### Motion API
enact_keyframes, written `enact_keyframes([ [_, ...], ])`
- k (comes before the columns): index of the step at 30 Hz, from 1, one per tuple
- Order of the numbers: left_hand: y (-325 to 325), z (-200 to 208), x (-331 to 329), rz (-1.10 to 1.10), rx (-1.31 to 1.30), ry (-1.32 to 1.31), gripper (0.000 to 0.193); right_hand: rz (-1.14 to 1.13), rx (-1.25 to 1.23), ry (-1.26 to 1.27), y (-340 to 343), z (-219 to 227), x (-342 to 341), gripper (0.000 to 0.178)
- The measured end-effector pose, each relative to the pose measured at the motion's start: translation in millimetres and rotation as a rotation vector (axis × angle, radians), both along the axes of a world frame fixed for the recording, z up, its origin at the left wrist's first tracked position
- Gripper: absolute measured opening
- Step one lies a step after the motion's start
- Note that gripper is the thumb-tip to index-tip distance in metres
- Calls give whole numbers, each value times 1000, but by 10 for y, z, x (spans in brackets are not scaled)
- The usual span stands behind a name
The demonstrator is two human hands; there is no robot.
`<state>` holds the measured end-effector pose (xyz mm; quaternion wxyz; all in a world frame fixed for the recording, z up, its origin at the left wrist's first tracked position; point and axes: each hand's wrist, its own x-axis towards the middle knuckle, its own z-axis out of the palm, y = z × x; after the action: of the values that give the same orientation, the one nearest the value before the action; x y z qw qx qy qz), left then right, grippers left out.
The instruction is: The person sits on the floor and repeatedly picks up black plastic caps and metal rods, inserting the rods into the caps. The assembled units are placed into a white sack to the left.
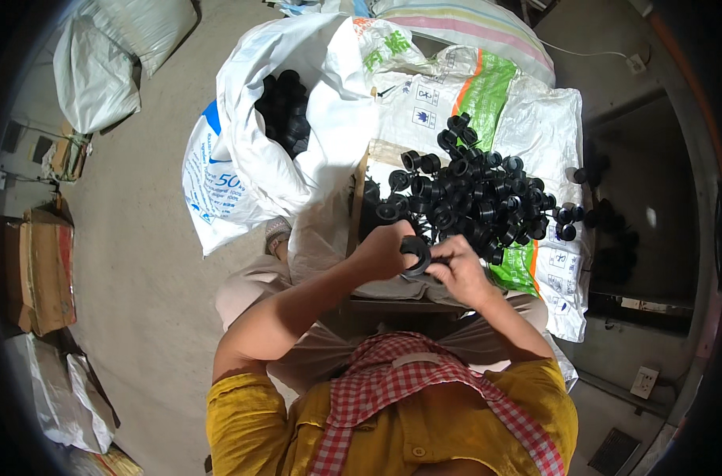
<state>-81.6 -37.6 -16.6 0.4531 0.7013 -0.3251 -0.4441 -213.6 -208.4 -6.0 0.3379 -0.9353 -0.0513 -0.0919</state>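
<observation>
While hands (386, 249) (466, 274) hold a ring (423, 252), black parts (466, 189) — and sacks (337, 119) — crowd near.

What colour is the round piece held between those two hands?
The round piece is black, best seen in the head view.

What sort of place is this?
Probably a small workshop, though the room isn't fully visible: a pile of black parts lies on flat printed sacking, an open white sack holds similar-looking dark pieces.
</observation>
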Motion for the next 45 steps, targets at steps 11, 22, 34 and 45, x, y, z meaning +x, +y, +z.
enact_keyframes([
  [11,57,378,-219,117,-485,244,14,428,1822,788,56,-182,-71,36],
  [22,8,186,-256,286,-439,1113,62,-235,1657,-155,319,-361,302,37],
  [34,191,476,1012,632,96,-1548,77,-505,224,225,-164,-1836,1220,35],
  [45,243,416,839,387,-31,-696,50,-333,-278,455,106,-2051,1148,29],
])
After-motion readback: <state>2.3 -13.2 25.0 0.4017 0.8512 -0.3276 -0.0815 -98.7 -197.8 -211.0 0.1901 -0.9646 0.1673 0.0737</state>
